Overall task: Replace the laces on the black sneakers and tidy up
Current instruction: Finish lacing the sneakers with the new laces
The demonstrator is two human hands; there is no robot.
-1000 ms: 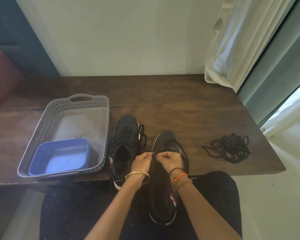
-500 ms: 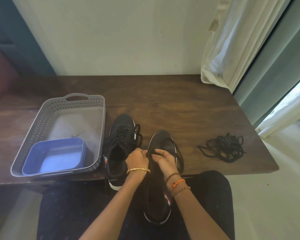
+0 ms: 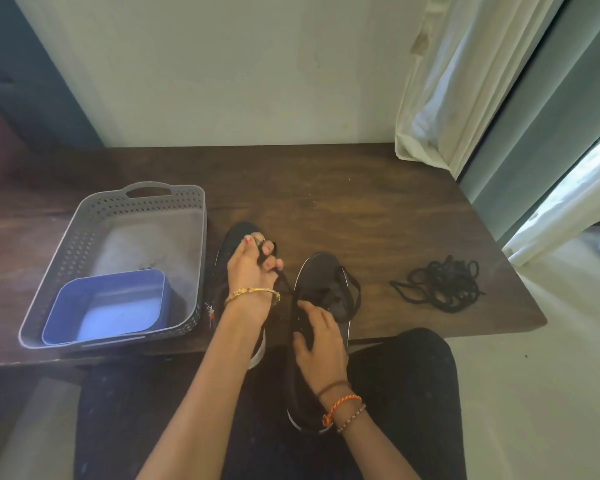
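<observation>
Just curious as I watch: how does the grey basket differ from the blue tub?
The grey basket is larger, with perforated walls and a handle cut-out; the blue tub is smaller, with solid walls. The basket stands on the table; the tub sits inside the basket, at its near end. Both are rectangular and open-topped.

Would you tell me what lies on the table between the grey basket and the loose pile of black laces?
In the head view, the two black sneakers, with both hands working on them.
</observation>
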